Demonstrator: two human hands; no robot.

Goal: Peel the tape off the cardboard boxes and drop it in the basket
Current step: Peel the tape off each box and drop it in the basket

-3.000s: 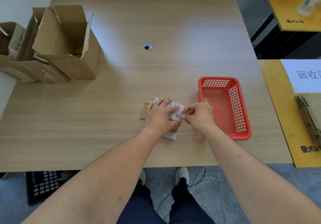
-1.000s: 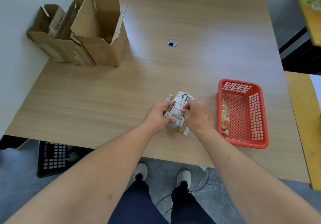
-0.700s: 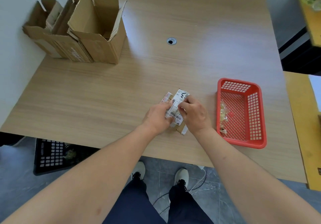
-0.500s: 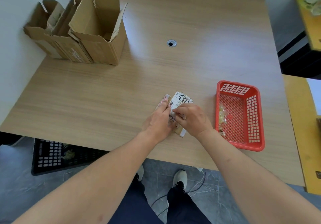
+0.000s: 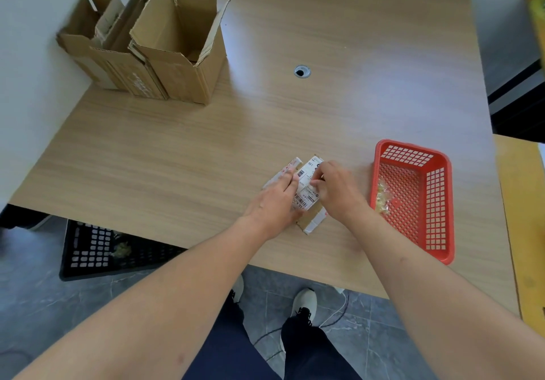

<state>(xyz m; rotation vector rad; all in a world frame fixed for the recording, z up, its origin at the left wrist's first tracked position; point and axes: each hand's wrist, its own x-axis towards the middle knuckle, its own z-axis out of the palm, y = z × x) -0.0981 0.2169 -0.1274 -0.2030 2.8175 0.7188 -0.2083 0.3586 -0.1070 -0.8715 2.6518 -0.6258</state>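
At the far left corner of the light wooden table stand several open brown cardboard boxes, flaps up, packed side by side. Near the front edge lies a small flattened piece of cardboard with a white printed shipping label; its long axis runs diagonally, from the near right up toward the far left. The left hand lies flat on its left part, fingers straight and pressing it down. The right hand has curled fingers pinching at the label's surface near the middle. Just right of the hands, apart from them, sits a red plastic mesh basket holding a crumpled clump of clear yellowish tape against its left wall.
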